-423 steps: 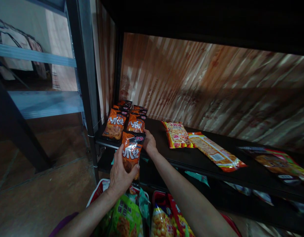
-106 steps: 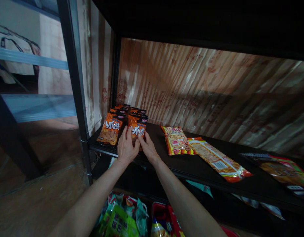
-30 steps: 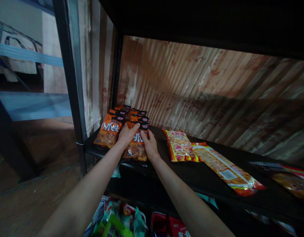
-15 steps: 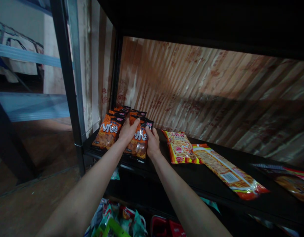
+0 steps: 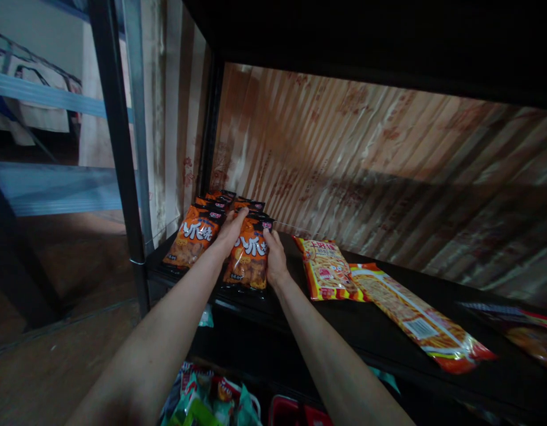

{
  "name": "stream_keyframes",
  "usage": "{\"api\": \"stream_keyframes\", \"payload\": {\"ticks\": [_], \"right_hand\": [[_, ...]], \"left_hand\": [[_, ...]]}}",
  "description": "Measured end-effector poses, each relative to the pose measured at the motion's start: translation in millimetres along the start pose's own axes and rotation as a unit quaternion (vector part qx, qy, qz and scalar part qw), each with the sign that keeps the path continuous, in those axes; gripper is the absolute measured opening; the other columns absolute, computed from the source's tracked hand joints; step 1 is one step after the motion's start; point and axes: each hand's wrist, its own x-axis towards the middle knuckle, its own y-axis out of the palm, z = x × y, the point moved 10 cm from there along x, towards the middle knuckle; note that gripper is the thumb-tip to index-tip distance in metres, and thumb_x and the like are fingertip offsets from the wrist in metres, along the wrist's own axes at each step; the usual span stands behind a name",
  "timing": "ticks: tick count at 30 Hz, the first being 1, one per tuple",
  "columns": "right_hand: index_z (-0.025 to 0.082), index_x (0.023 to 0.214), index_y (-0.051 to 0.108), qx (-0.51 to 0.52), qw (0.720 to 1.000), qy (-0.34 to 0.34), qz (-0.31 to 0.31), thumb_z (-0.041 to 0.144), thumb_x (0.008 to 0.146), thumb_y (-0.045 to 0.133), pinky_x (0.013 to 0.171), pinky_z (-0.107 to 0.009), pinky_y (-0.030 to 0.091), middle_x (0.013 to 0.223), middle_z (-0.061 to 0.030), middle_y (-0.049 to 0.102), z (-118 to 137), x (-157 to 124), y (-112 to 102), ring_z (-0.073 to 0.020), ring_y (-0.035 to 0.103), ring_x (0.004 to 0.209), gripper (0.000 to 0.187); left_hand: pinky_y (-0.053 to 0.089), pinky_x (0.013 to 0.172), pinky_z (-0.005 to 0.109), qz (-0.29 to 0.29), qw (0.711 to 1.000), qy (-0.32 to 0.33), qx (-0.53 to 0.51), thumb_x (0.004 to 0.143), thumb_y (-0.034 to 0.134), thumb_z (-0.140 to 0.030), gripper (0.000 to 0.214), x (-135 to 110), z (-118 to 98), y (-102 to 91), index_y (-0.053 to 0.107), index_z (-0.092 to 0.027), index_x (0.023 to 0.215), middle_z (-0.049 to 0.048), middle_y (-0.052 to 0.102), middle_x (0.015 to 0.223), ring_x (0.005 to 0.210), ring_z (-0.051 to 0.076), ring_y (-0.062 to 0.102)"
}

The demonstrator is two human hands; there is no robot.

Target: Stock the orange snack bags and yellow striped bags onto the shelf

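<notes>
An orange-and-black snack bag (image 5: 247, 260) with white lettering lies face up near the shelf's front edge. My left hand (image 5: 231, 229) grips its upper left side, with the fingers partly hidden from me. On the opposite side, my right hand (image 5: 275, 255) holds the right edge, its thumb near the top corner. A matching snack bag (image 5: 192, 239) rests just left of my left hand. More bags of the same kind (image 5: 251, 205) are lined up behind these two, close to the back wall.
Right of my hands, a yellow-and-red snack bag (image 5: 329, 269) and a long noodle-snack bag (image 5: 419, 316) lie on the black shelf (image 5: 300, 307). Another dark packet (image 5: 521, 325) is farther right. Below stand a basket of colourful packets (image 5: 220, 396) and a red container (image 5: 286, 408). A black upright (image 5: 122, 148) borders the left.
The held bag now lies squarer, its whole front more visible. My left hand has slid slightly up and left along it; my right hand stays at its right edge. The view has shifted slightly.
</notes>
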Motion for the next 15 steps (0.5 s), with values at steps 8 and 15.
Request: {"api": "stream_keyframes", "payload": {"ticks": [8, 15], "right_hand": [[0.025, 0.098, 0.057, -0.065, 0.997, -0.008, -0.031, 0.053, 0.072, 0.062, 0.075, -0.033, 0.054, 0.100, 0.0001, 0.070, -2.3, -3.3, -10.4, -0.0216, 0.065, 0.091, 0.038], [0.025, 0.094, 0.058, -0.072, 0.997, 0.001, -0.036, 0.053, 0.072, 0.062, 0.077, -0.034, 0.053, 0.101, 0.0005, 0.069, -3.6, -6.2, -12.6, -0.0220, 0.064, 0.094, 0.036]], "left_hand": [[0.051, 0.085, 0.032, 0.036, 0.996, -0.031, -0.073, 0.080, 0.053, -0.053, 0.048, 1.2, 9.7, 7.9, 0.062, -0.018, 0.111, 0.0068, 0.072, 0.099, 0.095, 0.021, 0.067], [0.052, 0.086, 0.036, 0.068, 0.980, -0.070, -0.176, 0.083, 0.042, -0.062, 0.059, 3.7, 15.5, 16.7, 0.065, -0.014, 0.108, 0.0103, 0.072, 0.098, 0.095, 0.023, 0.067]]}}
